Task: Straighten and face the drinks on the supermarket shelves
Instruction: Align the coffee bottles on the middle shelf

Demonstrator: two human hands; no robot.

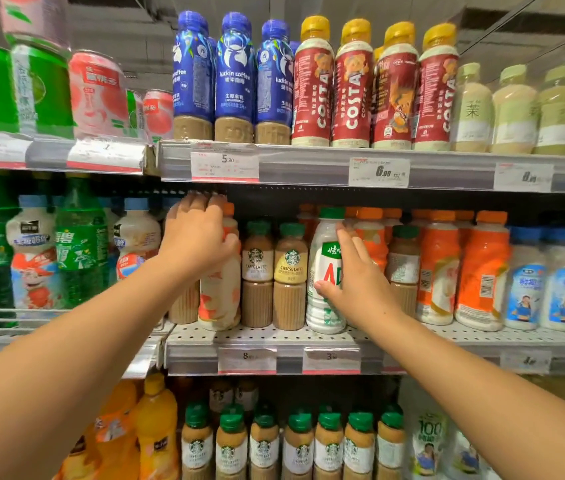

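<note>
Left hand (198,237): fingers curled round the orange-patterned milk-tea bottle (220,292) at the middle shelf's front edge.
Right hand (355,275): fingers straight, touching the white green-capped bottle (324,271).
Done: Starbucks bottles (274,275) face forward.
Left: turned orange bottle (438,268), apparently.

Grey metal shelving (309,344), dim ceiling (128,29)

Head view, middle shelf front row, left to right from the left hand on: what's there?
Left hand gripping an orange-patterned bottle → Caffe Latte bottle → Cheese Latte bottle → white green-capped bottle touched by right hand → orange-capped bottles → blue-capped milk bottles.
</note>
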